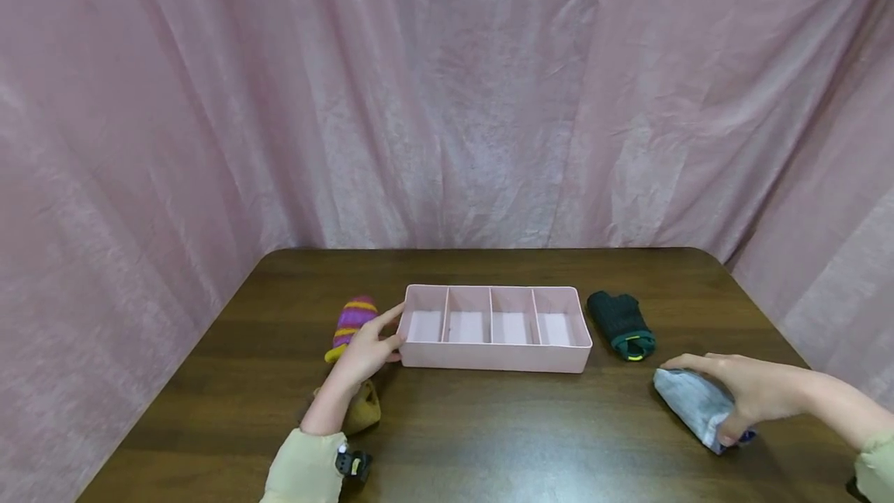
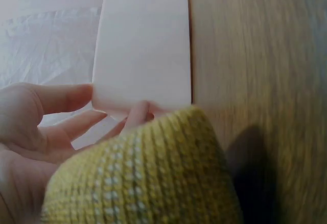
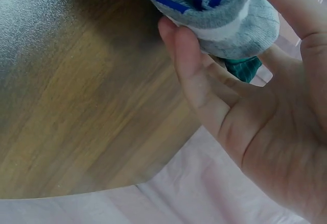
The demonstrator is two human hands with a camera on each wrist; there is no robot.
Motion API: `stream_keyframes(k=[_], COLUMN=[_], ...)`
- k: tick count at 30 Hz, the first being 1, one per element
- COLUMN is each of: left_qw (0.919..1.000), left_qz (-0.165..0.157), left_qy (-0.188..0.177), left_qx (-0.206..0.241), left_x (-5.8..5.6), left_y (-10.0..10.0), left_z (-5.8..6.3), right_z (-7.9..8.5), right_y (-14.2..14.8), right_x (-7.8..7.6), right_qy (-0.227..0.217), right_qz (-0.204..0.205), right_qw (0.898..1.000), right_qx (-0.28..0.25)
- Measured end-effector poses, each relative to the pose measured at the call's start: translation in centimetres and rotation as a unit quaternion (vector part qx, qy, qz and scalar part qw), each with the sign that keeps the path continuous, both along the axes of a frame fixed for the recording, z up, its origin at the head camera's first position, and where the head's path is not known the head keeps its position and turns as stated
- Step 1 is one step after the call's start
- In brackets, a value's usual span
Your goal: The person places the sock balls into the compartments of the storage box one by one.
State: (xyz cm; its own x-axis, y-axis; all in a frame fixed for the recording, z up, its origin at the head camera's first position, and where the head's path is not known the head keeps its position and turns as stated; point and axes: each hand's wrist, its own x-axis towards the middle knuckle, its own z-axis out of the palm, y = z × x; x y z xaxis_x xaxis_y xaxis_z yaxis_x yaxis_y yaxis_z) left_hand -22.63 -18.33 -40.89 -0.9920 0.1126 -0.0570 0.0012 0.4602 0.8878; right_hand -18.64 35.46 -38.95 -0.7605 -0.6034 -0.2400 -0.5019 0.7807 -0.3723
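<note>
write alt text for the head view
A person's right fingers grip a gray sock bundle at a wooden table; the left fingers touch the end of a pink four-compartment box. Green, striped and mustard bundles lie nearby.

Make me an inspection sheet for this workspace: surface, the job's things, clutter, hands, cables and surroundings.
Surface: brown wood-grain table, glossy.
Job's things: pink four-compartment organizer box, nothing seen inside; gray sock; dark green sock right of the box; striped sock and mustard sock toward the left, both partly hidden.
Clutter: nothing seen.
Hands: left hand touches the box's left end; right hand grips the gray sock.
Cables: nothing seen.
Surroundings: pink curtains behind the table.
</note>
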Motion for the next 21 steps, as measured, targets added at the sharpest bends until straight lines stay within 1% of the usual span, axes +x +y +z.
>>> stream_keyframes(k=[4,7,14,21], left_qw=[0.9999,0.9998,0.9999,0.9998], left_qz=[0.009,0.004,-0.002,-0.008], left_qy=[0.003,0.008,0.011,0.01], left_qx=[-0.014,-0.017,0.003,0.015], left_x=[-0.1,-0.2,-0.2,-0.4], left_y=[0.1,-0.1,-0.6,-0.7], left_z=[-0.1,-0.1,-0.4,-0.6], right_z=[-0.3,-0.4,-1.1,-1.2], right_y=[0.1,-0.2,-1.0,-1.3], right_x=[0.0,-0.2,-0.4,-0.7], right_qy=[0.003,0.011,0.036,0.02], right_qz=[0.004,0.004,0.012,0.006], right_qw=[1.0,1.0,0.998,0.998], right_qx=[-0.016,-0.023,-0.041,-0.057])
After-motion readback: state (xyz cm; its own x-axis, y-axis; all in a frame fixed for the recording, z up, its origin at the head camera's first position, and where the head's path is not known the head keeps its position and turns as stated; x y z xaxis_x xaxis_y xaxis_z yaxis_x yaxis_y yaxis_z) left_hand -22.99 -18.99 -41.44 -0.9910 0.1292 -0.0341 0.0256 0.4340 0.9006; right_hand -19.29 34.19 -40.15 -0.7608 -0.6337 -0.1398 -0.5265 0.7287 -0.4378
